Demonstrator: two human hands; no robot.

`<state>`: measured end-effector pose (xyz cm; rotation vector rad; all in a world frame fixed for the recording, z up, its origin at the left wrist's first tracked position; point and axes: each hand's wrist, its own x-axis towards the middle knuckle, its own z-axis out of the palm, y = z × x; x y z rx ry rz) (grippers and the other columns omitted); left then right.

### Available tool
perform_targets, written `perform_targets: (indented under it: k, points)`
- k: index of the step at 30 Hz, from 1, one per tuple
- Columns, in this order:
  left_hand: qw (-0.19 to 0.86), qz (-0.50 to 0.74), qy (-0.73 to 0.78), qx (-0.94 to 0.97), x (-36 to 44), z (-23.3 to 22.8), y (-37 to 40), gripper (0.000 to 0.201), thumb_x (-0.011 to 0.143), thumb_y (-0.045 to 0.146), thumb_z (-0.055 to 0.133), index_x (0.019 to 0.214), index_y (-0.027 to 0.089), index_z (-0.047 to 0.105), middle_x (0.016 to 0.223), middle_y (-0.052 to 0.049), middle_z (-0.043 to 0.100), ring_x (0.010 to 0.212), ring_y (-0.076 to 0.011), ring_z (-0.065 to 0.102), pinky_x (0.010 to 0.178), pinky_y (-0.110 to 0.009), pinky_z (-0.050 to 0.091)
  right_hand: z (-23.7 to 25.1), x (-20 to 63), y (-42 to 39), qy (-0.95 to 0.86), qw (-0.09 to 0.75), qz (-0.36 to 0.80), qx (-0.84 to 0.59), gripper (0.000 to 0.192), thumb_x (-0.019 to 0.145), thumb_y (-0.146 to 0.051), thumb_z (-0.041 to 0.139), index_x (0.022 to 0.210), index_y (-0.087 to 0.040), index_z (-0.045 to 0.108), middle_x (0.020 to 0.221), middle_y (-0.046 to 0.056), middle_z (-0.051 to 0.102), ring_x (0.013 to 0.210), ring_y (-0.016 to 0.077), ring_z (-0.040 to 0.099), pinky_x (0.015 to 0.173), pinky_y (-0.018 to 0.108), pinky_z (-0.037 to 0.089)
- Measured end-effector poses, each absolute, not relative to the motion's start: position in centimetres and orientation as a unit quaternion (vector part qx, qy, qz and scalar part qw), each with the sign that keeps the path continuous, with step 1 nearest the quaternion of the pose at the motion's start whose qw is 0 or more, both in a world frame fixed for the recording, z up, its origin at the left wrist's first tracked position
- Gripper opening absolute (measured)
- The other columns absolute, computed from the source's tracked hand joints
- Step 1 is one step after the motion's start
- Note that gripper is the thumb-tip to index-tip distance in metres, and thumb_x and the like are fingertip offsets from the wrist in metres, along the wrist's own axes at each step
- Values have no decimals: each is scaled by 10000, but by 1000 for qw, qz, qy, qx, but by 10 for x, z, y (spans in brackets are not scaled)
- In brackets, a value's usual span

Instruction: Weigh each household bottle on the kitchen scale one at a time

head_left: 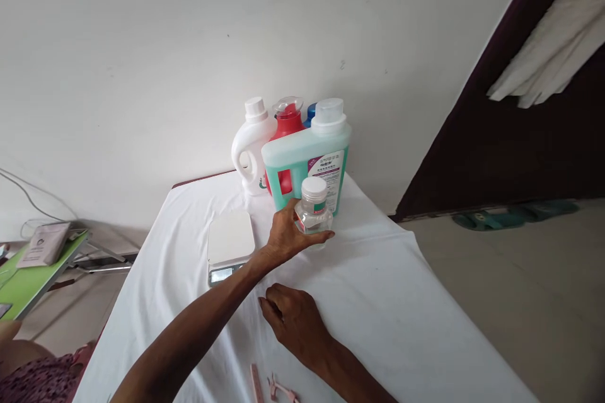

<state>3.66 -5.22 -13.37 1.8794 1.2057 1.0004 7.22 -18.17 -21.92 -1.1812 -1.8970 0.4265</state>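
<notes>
1. The left hand (pixel 287 233) reaches out across the counter (pixel 378 302) and is wrapped around a small clear jar (pixel 314 211) with a white screw cap. The thumb sits on the near side and the fingers curl under and behind its base.
2. The jar stands upright, its long axis vertical, cap up. It looks to hold only a little clear liquid at the bottom. Whether its base rests on the white cloth or is lifted just off it, I cannot tell.
3. From the left hand the jar lies at about 2 o'clock, touching the palm and fingers. From the right hand (pixel 295 321) it lies at about 12 o'clock, apart from it, so the left hand is plainly the nearer one.
4. The right hand lies palm down on the cloth, fingers loosely bent, gripping nothing.
5. Just behind the jar, at 12 o'clock, stands a large green jug (pixel 307 160) with a white cap, very close to the jar. A red bottle (pixel 286 129) and a white jug (pixel 250 151) stand behind that by the wall.
6. A white kitchen scale (pixel 230 245) sits at 9 o'clock from the jar, just beside the left wrist.
7. A pink clip (pixel 281 390) lies at the near edge of the counter, at 6 o'clock from the right hand.
</notes>
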Motion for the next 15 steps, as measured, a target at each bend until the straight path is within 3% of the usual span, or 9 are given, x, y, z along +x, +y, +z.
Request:
perform_targets:
  k: [5,11,15]
  points:
    - [330,383,471,723,40,-138,-57,673,607,432,1007,1108,193,625,1034,-61,740,946,-259,702,826,-396,574,-220,72,-182,-756,420,177,-470,335,979,-142,491,655,-220,451,605,-29,558,496,104,469,547,274,282]
    - [296,385,430,761,23,-138,-65,832,573,503,1020,1248,233,616,1273,-117,647,1121,-306,676,900,-462,612,-218,76,-182,-762,421,169,-462,353,1015,-166,484,670,-230,443,601,-28,558,492,113,512,549,268,300]
    - [311,427,418,739,-13,-121,-62,607,714,540,941,1142,228,645,1189,-100,690,989,-241,708,843,-416,620,-216,78,-181,-771,418,156,-455,391,1051,-205,469,666,-237,410,588,-38,532,467,101,469,515,259,300]
